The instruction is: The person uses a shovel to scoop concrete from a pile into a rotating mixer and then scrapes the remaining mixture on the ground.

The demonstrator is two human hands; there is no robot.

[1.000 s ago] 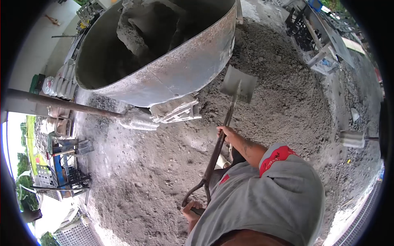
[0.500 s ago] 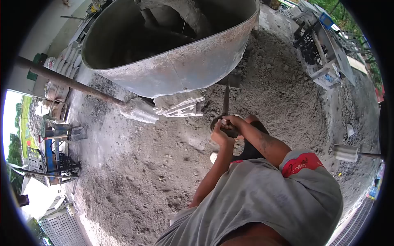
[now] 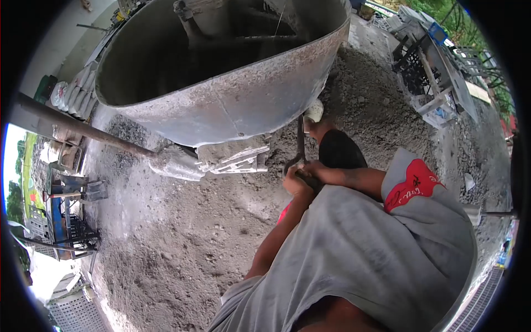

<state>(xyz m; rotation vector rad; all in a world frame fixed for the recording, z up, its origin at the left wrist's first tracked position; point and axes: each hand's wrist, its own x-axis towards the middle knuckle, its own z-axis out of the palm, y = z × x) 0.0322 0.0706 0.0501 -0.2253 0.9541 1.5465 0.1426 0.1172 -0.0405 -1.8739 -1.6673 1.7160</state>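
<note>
Both hands meet on the handle end of a long tool (image 3: 300, 138), probably a shovel, below the rim of a big metal drum (image 3: 221, 105). My left hand (image 3: 297, 182) is wrapped round the grip. Close against it on the right, my right hand (image 3: 316, 171) is closed on the same handle. The shaft runs away from me to the ground beside the drum, and its far end is hidden. A foot in a pale shoe (image 3: 314, 110) stands beside the shaft.
Grey sandy rubble (image 3: 188, 249) covers the ground. A pale block (image 3: 235, 157) sits under the drum. A rusty pole (image 3: 88, 126) slants in from the left. Stacked bags (image 3: 77, 91) lie at the back left, and a cluttered frame (image 3: 434, 83) stands at the right.
The drum appears lower and further left in view. The foot has come into sight beside the shaft, and my forearms are lower and closer to my body. Both hands still hold the handle.
</note>
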